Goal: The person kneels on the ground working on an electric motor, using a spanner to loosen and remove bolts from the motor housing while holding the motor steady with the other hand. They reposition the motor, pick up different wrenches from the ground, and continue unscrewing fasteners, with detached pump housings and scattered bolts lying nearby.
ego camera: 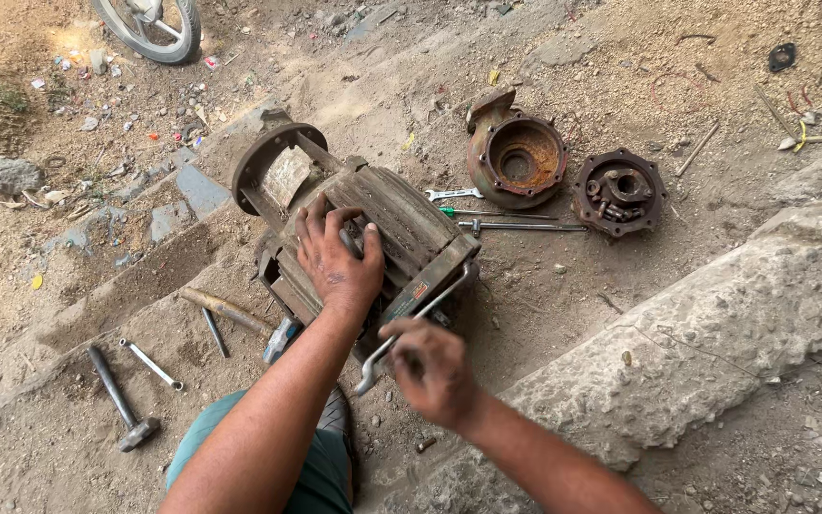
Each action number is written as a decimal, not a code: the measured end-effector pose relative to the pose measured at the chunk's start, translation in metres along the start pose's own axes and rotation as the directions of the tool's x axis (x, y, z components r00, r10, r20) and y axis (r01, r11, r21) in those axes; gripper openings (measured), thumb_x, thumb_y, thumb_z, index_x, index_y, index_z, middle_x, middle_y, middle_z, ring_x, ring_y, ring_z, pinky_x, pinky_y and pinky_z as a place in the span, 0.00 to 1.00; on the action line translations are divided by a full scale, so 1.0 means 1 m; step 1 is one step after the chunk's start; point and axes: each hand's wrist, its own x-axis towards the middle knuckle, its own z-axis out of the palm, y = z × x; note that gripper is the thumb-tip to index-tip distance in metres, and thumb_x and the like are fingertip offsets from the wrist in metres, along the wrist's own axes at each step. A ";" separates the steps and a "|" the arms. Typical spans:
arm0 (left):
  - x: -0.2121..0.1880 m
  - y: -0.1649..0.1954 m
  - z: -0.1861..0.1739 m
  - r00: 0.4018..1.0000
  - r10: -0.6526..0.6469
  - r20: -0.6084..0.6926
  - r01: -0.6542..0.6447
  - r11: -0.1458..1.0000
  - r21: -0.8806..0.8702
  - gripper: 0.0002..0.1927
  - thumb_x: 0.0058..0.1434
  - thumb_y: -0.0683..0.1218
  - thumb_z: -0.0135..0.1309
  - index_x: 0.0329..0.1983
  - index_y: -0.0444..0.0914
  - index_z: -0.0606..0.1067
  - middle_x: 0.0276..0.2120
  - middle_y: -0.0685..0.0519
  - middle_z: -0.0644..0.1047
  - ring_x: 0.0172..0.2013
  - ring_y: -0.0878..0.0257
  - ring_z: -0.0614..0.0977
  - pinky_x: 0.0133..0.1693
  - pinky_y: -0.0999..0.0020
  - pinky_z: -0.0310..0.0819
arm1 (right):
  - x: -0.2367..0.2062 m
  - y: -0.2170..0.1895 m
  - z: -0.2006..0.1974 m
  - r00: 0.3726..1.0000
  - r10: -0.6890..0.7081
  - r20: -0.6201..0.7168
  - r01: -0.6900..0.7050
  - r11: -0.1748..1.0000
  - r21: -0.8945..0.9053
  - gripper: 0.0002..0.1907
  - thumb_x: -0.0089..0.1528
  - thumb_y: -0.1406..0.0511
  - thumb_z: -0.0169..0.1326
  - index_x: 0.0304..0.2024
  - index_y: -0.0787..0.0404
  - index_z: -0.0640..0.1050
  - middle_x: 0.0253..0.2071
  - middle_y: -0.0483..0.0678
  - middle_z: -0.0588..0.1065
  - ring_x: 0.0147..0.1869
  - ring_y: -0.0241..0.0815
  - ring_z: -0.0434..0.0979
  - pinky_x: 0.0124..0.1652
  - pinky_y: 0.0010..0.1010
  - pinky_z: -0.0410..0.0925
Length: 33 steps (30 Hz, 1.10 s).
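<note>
A hammer (118,400) and a small wrench (151,365) lie on the dirt at the left, within reach. The left hand (338,259) presses flat, fingers spread, on the ribbed motor housing (373,228) lying on its side, apparently to steady it. The right hand (433,369) is clenched around a long spanner (416,319) set against the housing's near end, while a rusty end cover (516,157) and flange (618,191) sit apart to the right.

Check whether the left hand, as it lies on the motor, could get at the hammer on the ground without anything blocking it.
Probably yes. The left hand rests flat on the motor body and holds nothing; the hammer lies on open dirt to its left, with only a small spanner beside it and nothing on top.
</note>
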 end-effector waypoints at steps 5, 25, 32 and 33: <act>-0.003 -0.002 0.004 1.000 -0.010 -0.001 0.010 1.000 -0.015 0.17 0.61 0.51 0.59 0.52 0.48 0.75 0.71 0.46 0.61 0.75 0.43 0.51 0.69 0.39 0.42 | -0.070 0.034 0.027 0.918 0.246 0.312 -0.147 0.940 -0.307 0.11 0.59 0.69 0.57 0.44 0.62 0.74 0.42 0.56 0.76 0.41 0.58 0.79 0.41 0.46 0.73; 0.001 -0.003 0.004 0.998 -0.040 0.040 0.040 0.999 0.020 0.18 0.60 0.51 0.59 0.53 0.48 0.73 0.71 0.45 0.59 0.74 0.43 0.49 0.69 0.37 0.36 | -0.108 0.112 0.007 0.458 0.883 0.100 -0.886 0.443 0.138 0.24 0.57 0.62 0.62 0.54 0.64 0.76 0.44 0.51 0.81 0.47 0.45 0.82 0.49 0.36 0.76; -0.002 -0.001 0.007 0.999 -0.035 0.015 0.035 0.999 0.014 0.17 0.60 0.51 0.59 0.52 0.49 0.73 0.71 0.46 0.60 0.75 0.44 0.50 0.70 0.38 0.38 | -0.115 0.134 -0.003 0.607 0.782 0.141 -0.788 0.616 -0.021 0.20 0.60 0.60 0.61 0.49 0.66 0.80 0.39 0.53 0.83 0.43 0.45 0.83 0.44 0.38 0.75; -0.001 -0.001 0.007 1.000 -0.020 0.004 0.020 1.000 0.005 0.18 0.60 0.51 0.59 0.53 0.49 0.73 0.71 0.45 0.60 0.75 0.43 0.49 0.70 0.38 0.38 | -0.115 0.138 -0.003 0.617 0.773 0.144 -0.775 0.629 -0.058 0.20 0.60 0.60 0.61 0.49 0.66 0.80 0.38 0.54 0.83 0.42 0.46 0.83 0.44 0.39 0.75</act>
